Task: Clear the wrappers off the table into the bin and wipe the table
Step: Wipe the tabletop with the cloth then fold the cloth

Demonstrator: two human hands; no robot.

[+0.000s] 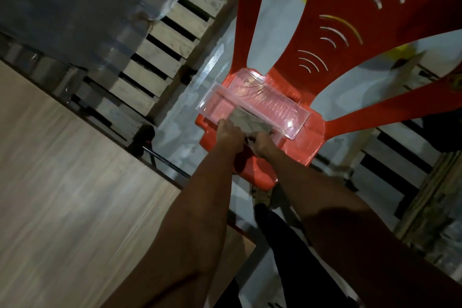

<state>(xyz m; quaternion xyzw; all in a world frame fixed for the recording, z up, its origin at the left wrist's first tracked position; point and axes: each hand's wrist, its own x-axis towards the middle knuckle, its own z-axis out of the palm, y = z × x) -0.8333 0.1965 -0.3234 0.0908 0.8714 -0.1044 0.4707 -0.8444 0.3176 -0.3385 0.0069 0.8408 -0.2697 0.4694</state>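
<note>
Landmark: red plastic chair, seen from above, seat toward the person.

Clear plastic bin sits on the chair seat, long side across it, open top up. Walls transparent; the red of the seat shows through them.

Crumpled grey-beige material lies at the bin's near wall, partly inside and partly over the rim. Cannot tell whether it is wrappers or a cloth: the frame is dim and motion-blurred.

Left hand is at the bin's near rim, on the side of the chair toward the table, knuckles up, fingers curled down onto the near edge of the crumpled material. Appears to grip it.

Right hand is just beside the left hand, also at the front edge of the chair seat, fingers curled tight and pinching the same material at its near edge. The 2 hands are almost touching.

Both forearms are bare and extend straight out to the chair seat.

Wooden table, light grain, is beside the chair on the left-hand side; its corner reaches under the left forearm.

Slatted wooden pallet lies on the floor beyond the table, beside the chair's back.

A dark trouser leg shows below the chair seat, between the forearms.
</note>
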